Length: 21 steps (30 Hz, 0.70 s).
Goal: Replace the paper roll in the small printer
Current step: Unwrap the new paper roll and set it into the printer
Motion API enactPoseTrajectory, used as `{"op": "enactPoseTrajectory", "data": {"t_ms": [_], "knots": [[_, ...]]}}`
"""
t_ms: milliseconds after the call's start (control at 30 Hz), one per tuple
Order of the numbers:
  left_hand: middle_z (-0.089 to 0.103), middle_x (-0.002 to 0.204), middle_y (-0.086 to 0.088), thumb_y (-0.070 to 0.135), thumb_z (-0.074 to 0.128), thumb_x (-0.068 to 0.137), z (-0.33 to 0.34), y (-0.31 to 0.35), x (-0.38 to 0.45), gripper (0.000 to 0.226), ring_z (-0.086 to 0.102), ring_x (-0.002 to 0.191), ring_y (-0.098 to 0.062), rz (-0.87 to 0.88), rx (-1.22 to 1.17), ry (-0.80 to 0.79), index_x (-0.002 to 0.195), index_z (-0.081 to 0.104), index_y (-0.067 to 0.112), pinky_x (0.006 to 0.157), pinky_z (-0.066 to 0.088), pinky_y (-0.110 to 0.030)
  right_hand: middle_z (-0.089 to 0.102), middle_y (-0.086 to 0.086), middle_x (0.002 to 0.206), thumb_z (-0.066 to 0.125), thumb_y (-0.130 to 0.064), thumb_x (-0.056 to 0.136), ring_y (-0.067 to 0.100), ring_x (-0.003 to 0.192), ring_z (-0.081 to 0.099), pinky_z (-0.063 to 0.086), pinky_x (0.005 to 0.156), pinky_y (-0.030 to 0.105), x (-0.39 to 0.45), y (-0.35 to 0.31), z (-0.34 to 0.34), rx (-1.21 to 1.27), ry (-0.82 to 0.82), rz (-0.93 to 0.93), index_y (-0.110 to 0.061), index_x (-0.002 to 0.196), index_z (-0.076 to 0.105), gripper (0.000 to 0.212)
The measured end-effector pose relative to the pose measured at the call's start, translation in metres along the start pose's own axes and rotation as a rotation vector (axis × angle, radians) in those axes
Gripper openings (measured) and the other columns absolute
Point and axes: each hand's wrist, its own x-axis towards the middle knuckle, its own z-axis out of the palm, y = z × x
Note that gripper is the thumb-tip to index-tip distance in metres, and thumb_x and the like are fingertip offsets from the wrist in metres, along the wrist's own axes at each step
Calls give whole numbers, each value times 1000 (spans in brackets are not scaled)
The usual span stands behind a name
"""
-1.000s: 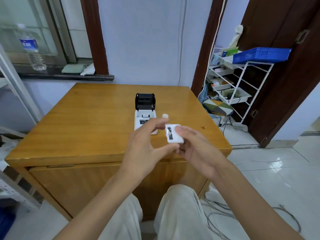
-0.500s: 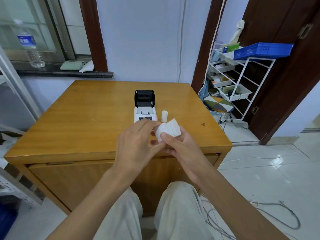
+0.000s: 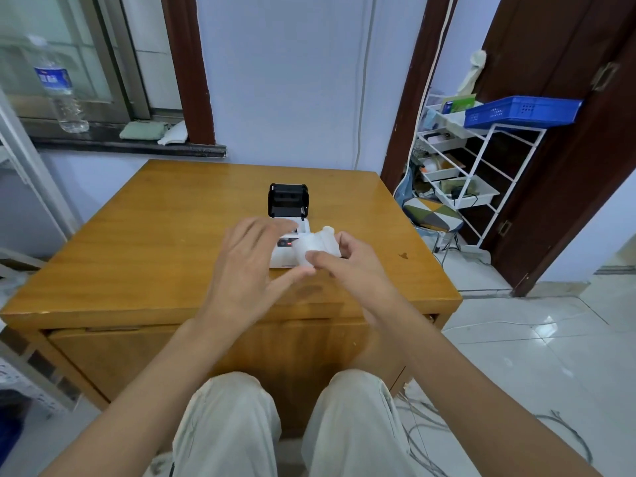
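My right hand (image 3: 351, 266) has its fingers closed round the white roll (image 3: 318, 243), holding it above the counter (image 3: 144, 256) toward the front edge, just in front of the printer (image 3: 288, 218); my left hand (image 3: 247, 266) is spread open and holds nothing, its thumb reaching toward the roll. The printer sits mid-counter with its black lid raised; a small white core (image 3: 328, 229) shows just behind the roll.

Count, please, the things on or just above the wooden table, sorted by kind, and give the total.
Printer, lid open: 1
Paper roll, held by the right hand: 1
Small white core behind the roll: 1
Hands, counting the left hand: 2
Total: 5
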Motion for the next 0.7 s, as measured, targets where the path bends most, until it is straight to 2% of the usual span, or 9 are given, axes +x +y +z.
{"op": "enactPoseTrajectory", "data": {"t_ms": [67,133,233,300,367,433,533,567,700], "knots": [[68,130,-2,51,56,98,0,-20,8,50,56,122,-26,-45,-23,1,128,67,12,102,42,-42,77,11,107,80,-23,88,7,83,64,48,71,16,15,-3,-6,-44,17,-21,0,105,65,32],[66,130,0,51,49,100,1,-42,15,49,55,120,-23,-130,-63,-39,131,66,17,102,43,-43,77,8,104,81,-24,87,8,84,63,47,70,14,32,-6,-13,-115,29,-55,-2,102,67,30],[62,104,6,63,42,97,10,-67,21,52,58,95,-7,-315,-167,-208,134,63,34,88,51,-40,75,5,103,83,-25,84,12,86,63,49,75,25,61,-10,-19,-229,46,-101,-7,97,70,26],[62,81,-2,71,38,92,19,-80,24,47,63,79,-15,-408,-215,-363,132,56,52,80,54,-43,73,3,97,84,-25,82,14,74,62,53,72,33,80,-12,-18,-296,43,-109,-8,95,71,25],[65,78,2,74,36,92,28,-89,26,46,65,78,-21,-420,-212,-452,134,49,63,81,56,-47,74,3,95,84,-26,79,17,65,65,57,68,41,95,-13,-13,-353,50,-127,-11,95,73,24],[70,90,12,74,32,94,33,-91,30,52,66,84,-15,-368,-162,-489,143,45,61,81,57,-48,74,1,94,83,-26,79,16,52,62,56,62,38,106,-14,-7,-399,70,-154,-14,95,73,22],[74,126,9,76,19,92,42,-91,32,67,68,104,-21,-274,-22,-494,147,49,54,82,56,-43,75,-5,93,82,-24,81,11,45,59,52,55,30,118,-17,4,-471,52,-175,-18,97,74,19],[74,123,7,75,18,91,44,-93,31,68,68,103,-22,-260,-4,-484,146,51,52,79,56,-41,75,-6,95,82,-25,81,9,48,59,52,57,31,123,-17,10,-491,33,-185,-20,98,75,19],[68,85,10,71,27,89,49,-99,30,59,63,75,-18,-288,-77,-463,132,57,45,62,47,-35,75,-8,102,80,-28,80,8,65,64,61,75,39,132,-20,22,-587,-1,-237,-24,101,74,22]]}}
